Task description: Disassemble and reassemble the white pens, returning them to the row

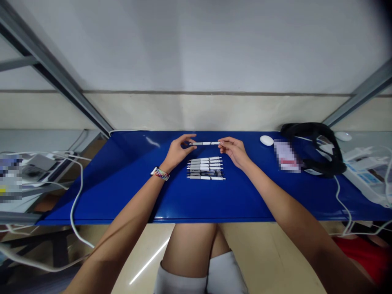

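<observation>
Several white and grey pens (pixel 205 167) lie side by side in a stack-like row on the blue tabletop (pixel 190 204), their tips toward the left. Beyond them, one more white pen (pixel 205 143) is held crosswise. My right hand (pixel 234 150) pinches its right end between thumb and fingers. At the pen's tip is my left hand (pixel 181 148), thumb and fingers apart around it; whether it touches the tip is too small to tell. A watch with a multicoloured band is on my left wrist.
To the right are a white oval object (pixel 266 140), a blurred pink and white packet (pixel 287 156) and a black headset-like strap (pixel 321 143). A white power strip (pixel 367 177) with cables lies at the far right. White cables (pixel 80 188) hang at the left. A wall stands behind.
</observation>
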Available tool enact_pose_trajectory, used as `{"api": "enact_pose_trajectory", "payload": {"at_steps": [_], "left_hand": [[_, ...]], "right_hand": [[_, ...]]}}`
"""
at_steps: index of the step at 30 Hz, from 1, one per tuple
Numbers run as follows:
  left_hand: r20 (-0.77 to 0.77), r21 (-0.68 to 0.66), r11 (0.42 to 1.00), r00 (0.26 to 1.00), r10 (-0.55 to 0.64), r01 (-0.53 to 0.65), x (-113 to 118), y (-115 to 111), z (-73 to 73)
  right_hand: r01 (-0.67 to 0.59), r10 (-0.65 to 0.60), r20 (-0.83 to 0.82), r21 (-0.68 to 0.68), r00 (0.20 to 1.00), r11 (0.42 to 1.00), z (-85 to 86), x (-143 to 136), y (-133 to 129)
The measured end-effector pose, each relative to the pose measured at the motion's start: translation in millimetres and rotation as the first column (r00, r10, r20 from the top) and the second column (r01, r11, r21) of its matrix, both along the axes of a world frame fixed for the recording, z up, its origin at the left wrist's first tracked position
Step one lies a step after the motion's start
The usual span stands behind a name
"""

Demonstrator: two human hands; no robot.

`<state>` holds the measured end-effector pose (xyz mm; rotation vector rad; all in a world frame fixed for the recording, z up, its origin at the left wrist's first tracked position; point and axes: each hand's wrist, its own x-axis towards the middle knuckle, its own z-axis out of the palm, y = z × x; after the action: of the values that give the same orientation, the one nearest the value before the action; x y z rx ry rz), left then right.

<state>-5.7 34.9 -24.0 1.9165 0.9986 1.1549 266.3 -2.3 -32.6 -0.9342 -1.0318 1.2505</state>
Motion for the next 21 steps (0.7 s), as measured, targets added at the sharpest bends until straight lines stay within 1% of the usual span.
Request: {"api": "enact_pose_trajectory", "payload": {"at_steps": [1,4,6,10,15,16,18,21], "left_hand": [[0.003,0.004,1.000,1.000,0.011,-0.011,-0.4,0.1,-0.1],[-0.018,-0.057,0.998,1.000,0.007,-0.008,-1.5,0.0,0.0],[-0.039,-0.074,0.997,0.999,0.009,-0.011,-2.1,-0.4,0.2],[-0.029,-0.011,0.999,0.998,0.048,-0.048,-2.8,-1.2,0.7],[0.008,0.033,0.999,0.999,0.039,-0.039,-3.2,-1.2,1.1],[0.020,0.035,0.999,0.999,0.034,-0.034,-3.1,-0.9,1.1],[0.048,0.030,0.999,0.998,0.030,-0.031,-2.6,-0.4,1.2],[0.083,-0.014,1.000,0.996,0.026,-0.025,-1.4,-0.5,1.5]], "right_hand": [[0.000,0.000,-0.001,-0.001,1.000,1.000,0.2,0.0,-0.1],[0.008,-0.008,-0.002,-0.003,1.000,1.000,1.4,0.0,-0.4],[0.018,-0.018,0.000,-0.010,1.000,1.000,2.3,0.1,-0.6],[0.019,-0.019,-0.003,-0.030,1.000,0.999,2.5,0.0,-0.1],[0.001,-0.005,-0.050,-0.067,0.999,0.998,3.8,0.3,-0.3],[-0.026,0.018,-0.085,-0.088,0.996,0.996,5.0,0.6,-0.7],[-0.130,0.099,-0.192,-0.156,0.976,0.979,7.8,1.5,-1.8],[-0.300,0.204,-0.372,-0.221,0.906,0.928,11.4,3.3,-3.8]]}}
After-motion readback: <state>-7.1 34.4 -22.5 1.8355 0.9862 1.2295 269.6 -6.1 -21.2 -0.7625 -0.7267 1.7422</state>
